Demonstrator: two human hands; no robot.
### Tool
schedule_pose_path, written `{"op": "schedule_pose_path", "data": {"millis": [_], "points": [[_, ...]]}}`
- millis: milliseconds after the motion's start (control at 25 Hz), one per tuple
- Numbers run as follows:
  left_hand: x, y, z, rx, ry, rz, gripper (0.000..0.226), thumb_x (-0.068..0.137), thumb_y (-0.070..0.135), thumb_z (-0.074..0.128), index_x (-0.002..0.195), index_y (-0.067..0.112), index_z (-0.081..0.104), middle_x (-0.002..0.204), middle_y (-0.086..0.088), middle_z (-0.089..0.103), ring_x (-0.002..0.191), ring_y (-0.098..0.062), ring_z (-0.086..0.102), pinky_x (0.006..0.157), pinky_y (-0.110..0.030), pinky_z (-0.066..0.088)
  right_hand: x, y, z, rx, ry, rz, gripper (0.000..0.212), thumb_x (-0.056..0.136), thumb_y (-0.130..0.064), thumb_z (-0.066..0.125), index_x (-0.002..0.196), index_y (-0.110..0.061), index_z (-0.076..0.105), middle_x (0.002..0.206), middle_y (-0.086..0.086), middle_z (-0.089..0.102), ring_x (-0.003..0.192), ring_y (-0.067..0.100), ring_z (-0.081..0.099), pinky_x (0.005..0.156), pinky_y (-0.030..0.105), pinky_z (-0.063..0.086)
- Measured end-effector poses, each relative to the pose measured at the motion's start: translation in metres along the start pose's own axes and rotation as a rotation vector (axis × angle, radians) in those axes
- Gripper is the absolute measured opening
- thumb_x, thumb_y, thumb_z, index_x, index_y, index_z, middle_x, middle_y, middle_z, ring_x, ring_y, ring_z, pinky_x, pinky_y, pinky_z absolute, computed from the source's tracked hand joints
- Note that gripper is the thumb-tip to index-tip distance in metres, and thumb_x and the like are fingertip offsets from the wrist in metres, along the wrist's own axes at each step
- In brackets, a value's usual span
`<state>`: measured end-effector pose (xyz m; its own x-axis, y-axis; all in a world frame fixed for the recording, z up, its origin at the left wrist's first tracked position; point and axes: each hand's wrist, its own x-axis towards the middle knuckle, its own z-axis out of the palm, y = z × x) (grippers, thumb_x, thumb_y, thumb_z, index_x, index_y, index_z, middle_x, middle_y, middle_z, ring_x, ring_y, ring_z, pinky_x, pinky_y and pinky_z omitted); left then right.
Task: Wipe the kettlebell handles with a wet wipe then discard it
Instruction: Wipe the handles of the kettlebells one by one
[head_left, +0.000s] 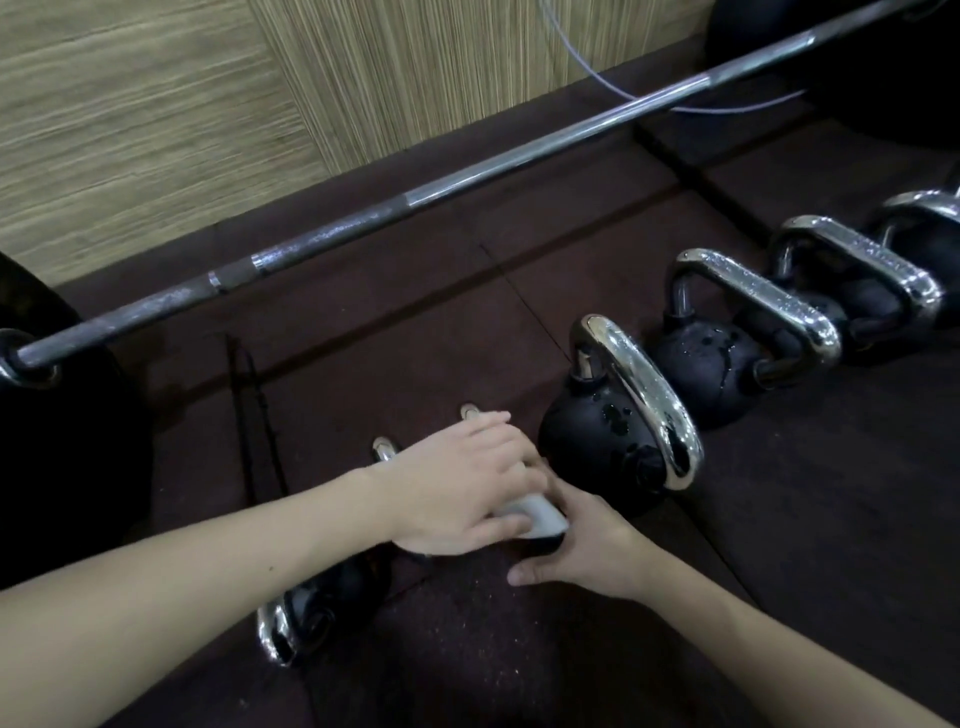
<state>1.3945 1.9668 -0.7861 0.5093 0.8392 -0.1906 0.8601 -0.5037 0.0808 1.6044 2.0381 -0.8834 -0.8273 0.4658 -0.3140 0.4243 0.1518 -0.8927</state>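
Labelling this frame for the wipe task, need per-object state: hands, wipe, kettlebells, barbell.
Left hand: pressing on the white wet wipe, fingers curled over it.
Right hand: beside the wipe, touching its lower edge.
White folded wet wipe: folded, held between both hands.
Nearest black kettlebell with chrome handle: upright, droplets on handle and body.
Next black kettlebell: upright, wet.
Steel barbell: lying on the dark floor mat.

Left hand (457, 483) hides most of the kettlebell handle (383, 448).

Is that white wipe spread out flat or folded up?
Folded, or bunched. The wet wipe shows as a small, thick white pad between the left hand and right hand, over a kettlebell handle they mostly hide.
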Motion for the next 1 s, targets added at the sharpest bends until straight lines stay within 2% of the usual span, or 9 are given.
{"op": "schedule_pose_path", "data": {"millis": [160, 240, 400, 480, 600, 680, 760, 920, 1000], "points": [[0.02, -0.014, 0.002, -0.186, 0.127, -0.289, 0.048, 0.105, 0.063, 0.035, 0.09, 0.032, 0.069, 0.085, 0.015, 0.056, 0.093, -0.01, 0.052, 0.107, -0.037, 0.041, 0.0, 0.001, 0.0, -0.027, -0.018, 0.007, 0.138, 0.059, -0.061, 0.097, 0.167, -0.04, 0.014, 0.172, -0.027, 0.012, 0.156, -0.01, 0.009, 0.131, 0.026, 0.015], [0.023, -0.01, 0.01, -0.152, 0.178, -0.323, 0.046, 0.103, 0.061, 0.041, 0.087, 0.03, 0.071, 0.08, 0.013, 0.056, 0.087, -0.01, 0.049, 0.101, -0.038, 0.043, 0.0, 0.001, -0.001, -0.028, -0.02, 0.005, 0.136, 0.06, -0.06, 0.097, 0.166, -0.041, 0.015, 0.172, -0.027, 0.013, 0.157, -0.009, 0.009, 0.132, 0.027, 0.015], [0.007, 0.0, 0.011, -0.009, 0.202, 0.02, 0.033, 0.106, 0.051, 0.048, 0.111, 0.026, 0.068, 0.098, 0.004, 0.061, 0.095, -0.021, 0.054, 0.105, -0.041, 0.042, 0.0, 0.003, -0.002, -0.022, -0.014, 0.023, 0.136, 0.058, -0.062, 0.097, 0.166, -0.039, 0.019, 0.172, -0.024, 0.016, 0.157, -0.008, 0.011, 0.132, 0.034, 0.02], [0.006, -0.011, 0.008, -0.004, 0.141, 0.068, 0.037, 0.108, 0.053, 0.04, 0.118, 0.027, 0.064, 0.104, 0.003, 0.06, 0.1, -0.021, 0.054, 0.108, -0.039, 0.04, 0.0, 0.001, -0.001, -0.033, -0.01, 0.016, 0.136, 0.058, -0.062, 0.097, 0.166, -0.041, 0.016, 0.172, -0.026, 0.013, 0.157, -0.009, 0.008, 0.133, 0.032, 0.018], [0.016, -0.033, 0.008, -0.162, 0.118, -0.169, 0.036, 0.11, 0.044, 0.035, 0.096, 0.024, 0.062, 0.092, 0.008, 0.053, 0.091, -0.015, 0.051, 0.095, -0.035, 0.042, 0.0, -0.002, -0.002, -0.065, 0.002, 0.026, 0.136, 0.058, -0.059, 0.097, 0.166, -0.043, 0.014, 0.171, -0.03, 0.009, 0.156, -0.012, 0.006, 0.131, 0.025, 0.014], [0.021, -0.047, 0.006, -0.594, 0.133, -0.464, 0.035, 0.11, 0.029, 0.041, 0.081, 0.015, 0.053, 0.085, 0.007, 0.05, 0.086, -0.011, 0.048, 0.084, -0.03, 0.04, -0.001, -0.001, -0.002, -0.075, -0.003, 0.031, 0.136, 0.06, -0.057, 0.097, 0.166, -0.041, 0.014, 0.169, -0.033, 0.006, 0.154, -0.016, 0.003, 0.128, 0.017, 0.01], [0.028, -0.052, 0.0, -0.758, 0.069, -0.639, 0.033, 0.109, 0.026, 0.044, 0.084, 0.006, 0.055, 0.088, 0.003, 0.053, 0.091, -0.013, 0.051, 0.084, -0.028, 0.042, -0.001, 0.0, -0.004, -0.077, -0.009, 0.025, 0.136, 0.061, -0.055, 0.097, 0.166, -0.038, 0.014, 0.168, -0.034, 0.004, 0.152, -0.019, 0.001, 0.124, 0.01, 0.007], [0.009, -0.015, 0.004, -0.046, 0.066, -0.135, 0.031, 0.108, 0.044, 0.038, 0.106, 0.027, 0.063, 0.1, 0.011, 0.056, 0.1, -0.017, 0.054, 0.103, -0.04, 0.045, 0.001, 0.0, -0.004, -0.085, -0.01, 0.029, 0.138, 0.056, -0.063, 0.097, 0.167, -0.035, 0.019, 0.171, -0.028, 0.015, 0.155, -0.014, 0.01, 0.131, 0.022, 0.014], [0.003, 0.005, 0.01, 0.091, 0.095, 0.06, 0.032, 0.106, 0.045, 0.044, 0.12, 0.024, 0.063, 0.119, 0.005, 0.064, 0.113, -0.022, 0.057, 0.114, -0.046, 0.041, 0.0, 0.0, -0.004, -0.052, -0.02, 0.037, 0.14, 0.054, -0.063, 0.098, 0.166, -0.035, 0.02, 0.171, -0.024, 0.02, 0.156, -0.009, 0.014, 0.132, 0.031, 0.02]]}}
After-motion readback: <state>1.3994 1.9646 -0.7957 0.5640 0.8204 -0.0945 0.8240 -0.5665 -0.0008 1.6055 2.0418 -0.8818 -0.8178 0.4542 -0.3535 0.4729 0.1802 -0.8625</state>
